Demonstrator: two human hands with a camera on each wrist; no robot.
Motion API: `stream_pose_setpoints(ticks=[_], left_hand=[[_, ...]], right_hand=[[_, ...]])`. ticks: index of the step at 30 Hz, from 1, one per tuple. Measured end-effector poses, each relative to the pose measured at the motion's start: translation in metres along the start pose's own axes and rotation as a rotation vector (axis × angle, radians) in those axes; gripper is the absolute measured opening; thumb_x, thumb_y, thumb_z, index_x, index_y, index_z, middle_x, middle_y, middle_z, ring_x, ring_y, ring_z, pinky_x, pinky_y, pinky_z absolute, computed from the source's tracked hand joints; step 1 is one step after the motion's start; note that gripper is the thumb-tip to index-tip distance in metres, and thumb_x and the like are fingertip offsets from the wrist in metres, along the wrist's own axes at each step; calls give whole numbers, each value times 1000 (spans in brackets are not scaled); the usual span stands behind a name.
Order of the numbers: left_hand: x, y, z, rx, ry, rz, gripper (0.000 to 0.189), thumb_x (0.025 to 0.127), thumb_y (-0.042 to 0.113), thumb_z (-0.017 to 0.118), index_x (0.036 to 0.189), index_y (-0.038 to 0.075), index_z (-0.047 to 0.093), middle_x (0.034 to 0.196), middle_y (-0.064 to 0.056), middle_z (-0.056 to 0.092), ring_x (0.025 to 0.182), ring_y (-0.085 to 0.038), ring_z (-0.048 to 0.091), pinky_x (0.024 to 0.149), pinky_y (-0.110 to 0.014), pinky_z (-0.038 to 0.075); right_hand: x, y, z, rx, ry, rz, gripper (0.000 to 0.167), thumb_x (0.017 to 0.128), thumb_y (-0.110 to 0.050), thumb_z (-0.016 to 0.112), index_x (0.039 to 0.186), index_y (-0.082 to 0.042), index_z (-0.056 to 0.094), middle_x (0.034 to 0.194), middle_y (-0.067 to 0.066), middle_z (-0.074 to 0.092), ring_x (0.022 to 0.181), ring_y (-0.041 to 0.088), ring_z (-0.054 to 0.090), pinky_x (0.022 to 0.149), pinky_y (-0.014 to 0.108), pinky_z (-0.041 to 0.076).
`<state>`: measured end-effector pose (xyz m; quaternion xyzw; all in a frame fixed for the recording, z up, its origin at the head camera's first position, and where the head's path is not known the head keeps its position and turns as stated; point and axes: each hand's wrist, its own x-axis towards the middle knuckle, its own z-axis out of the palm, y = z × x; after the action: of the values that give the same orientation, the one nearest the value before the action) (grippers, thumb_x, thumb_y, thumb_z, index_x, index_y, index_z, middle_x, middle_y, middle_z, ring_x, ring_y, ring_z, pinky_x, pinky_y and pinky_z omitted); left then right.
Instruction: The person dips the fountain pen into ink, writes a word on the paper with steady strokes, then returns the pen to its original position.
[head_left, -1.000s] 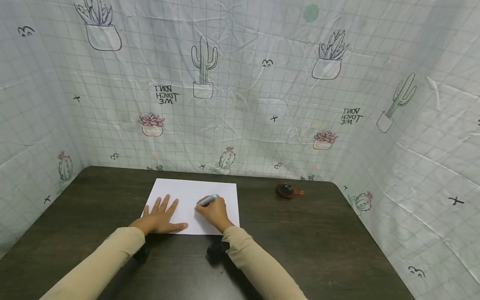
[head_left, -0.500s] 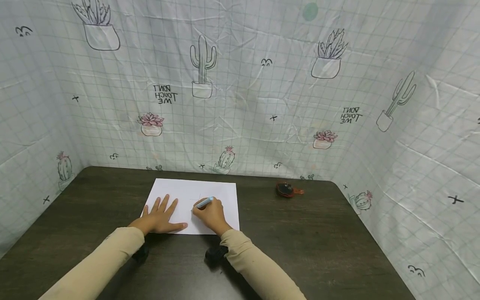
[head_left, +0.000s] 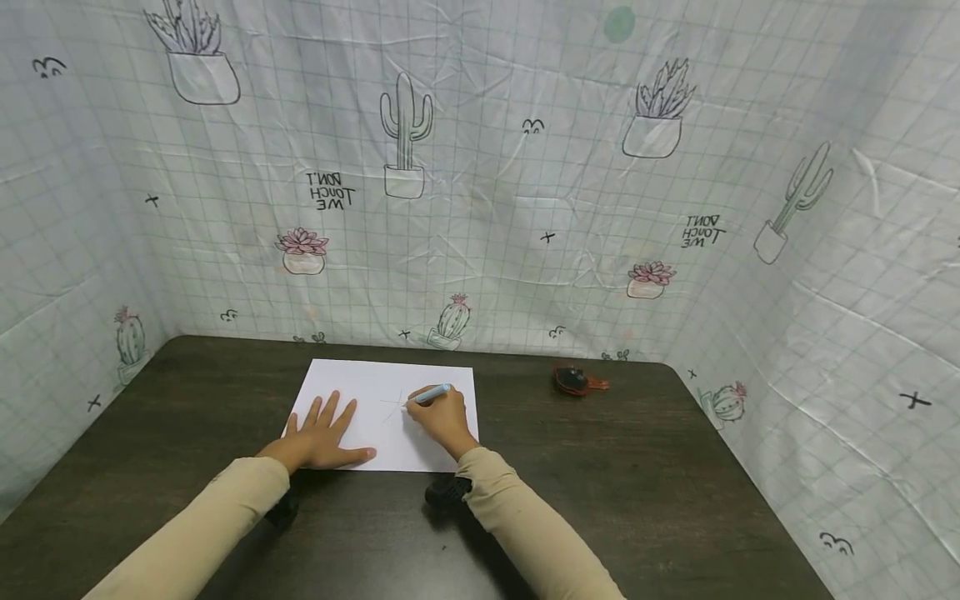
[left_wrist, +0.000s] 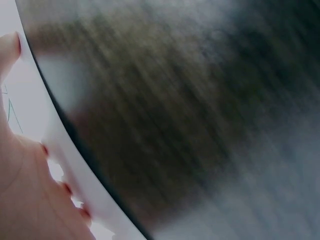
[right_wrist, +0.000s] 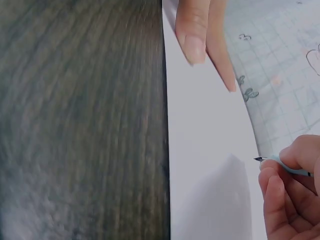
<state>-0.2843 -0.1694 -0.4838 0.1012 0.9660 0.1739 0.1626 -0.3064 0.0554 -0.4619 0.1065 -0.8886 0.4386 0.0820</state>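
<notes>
A white sheet of paper (head_left: 352, 379) lies on the dark table, with a few thin crossing lines (head_left: 390, 402) near its middle. My left hand (head_left: 321, 440) rests flat on the left part of the sheet with its fingers spread. Over the right part, my right hand (head_left: 446, 419) pinches a light blue pen (head_left: 432, 394). In the right wrist view the dark pen tip (right_wrist: 258, 159) points towards the left hand; whether it touches the paper I cannot tell. The left wrist view catches the left palm (left_wrist: 30, 185) and some drawn lines (left_wrist: 12, 112) beside it.
A small dark round object with an orange-red rim and stub (head_left: 573, 381) lies at the back right of the table (head_left: 637, 467). White cloth (head_left: 487, 225) printed with cacti encloses the back and both sides. Black wrist devices (head_left: 447, 490) sit under the forearms.
My right hand shifted slightly left, then right and a little away from me with the pen. A slanting line now shows where it was. My left hand stays in place.
</notes>
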Motion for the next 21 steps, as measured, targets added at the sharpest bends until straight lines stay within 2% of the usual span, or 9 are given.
stream_pose_setpoints(ticks=[5,13,21], left_hand=[[0,-1,0,-6,0,4,125,67,92,41,155,9,12,159,-23,-5,143,-47,-9,103,-72,-8],[0,1,1,-8,-2,6,124,67,92,41,155,11,11,159,-22,-6,143,-46,-9,104,-71,-7],[0,-1,0,3,2,-3,123,67,92,41,155,10,12,159,-22,-5,143,-46,-9,104,-72,-8]], right_hand=[[1,2,0,-1,-8,9,8,82,-11,69,83,-11,76,71,-1,70,57,4,57,52,22,45],[3,1,6,-24,14,-43,7,81,-10,69,82,-11,76,74,0,71,60,5,59,54,21,46],[4,-3,8,-54,18,-52,5,80,-9,71,79,-10,76,73,0,71,63,8,62,55,22,46]])
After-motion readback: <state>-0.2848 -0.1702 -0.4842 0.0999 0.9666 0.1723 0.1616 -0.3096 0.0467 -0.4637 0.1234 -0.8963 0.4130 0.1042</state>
